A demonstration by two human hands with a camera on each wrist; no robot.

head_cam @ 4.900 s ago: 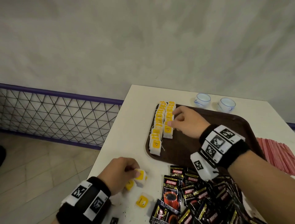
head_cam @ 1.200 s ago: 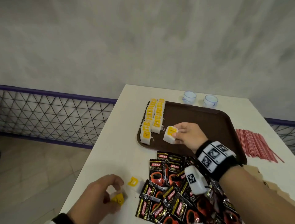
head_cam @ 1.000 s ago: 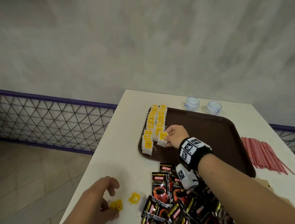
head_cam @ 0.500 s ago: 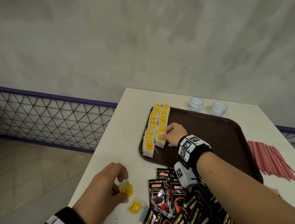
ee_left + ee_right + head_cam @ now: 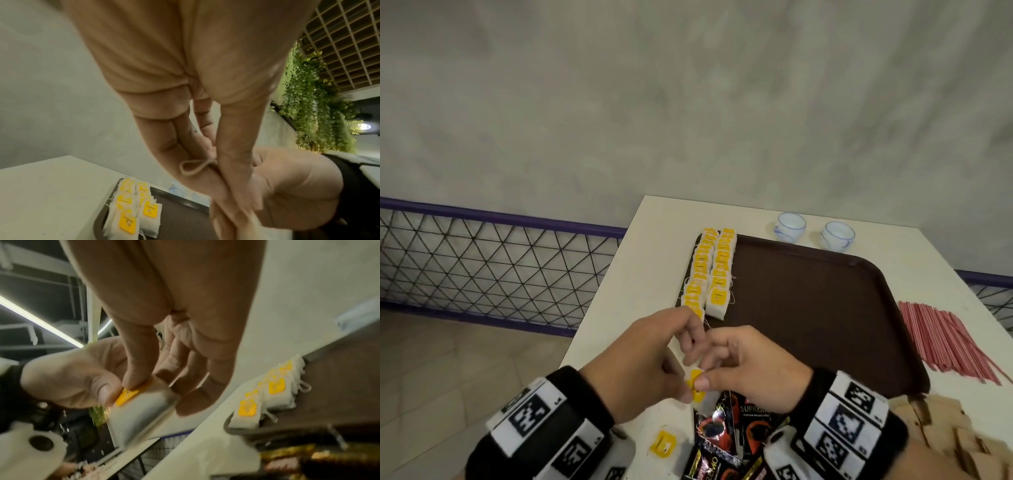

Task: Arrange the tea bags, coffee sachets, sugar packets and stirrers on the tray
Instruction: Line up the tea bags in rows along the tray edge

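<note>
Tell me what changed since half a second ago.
The right hand left the tea bag rows on the tray and came back to meet the left hand; both now pinch one tea bag. Rows, stirrers, cups unchanged.

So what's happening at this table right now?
A person is laying out drink supplies on a brown tray. Both hands, left hand and right hand, pinch one tea bag above the table. Two rows of tea bags already line the tray; coffee sachets and red stirrers wait outside it.
</note>
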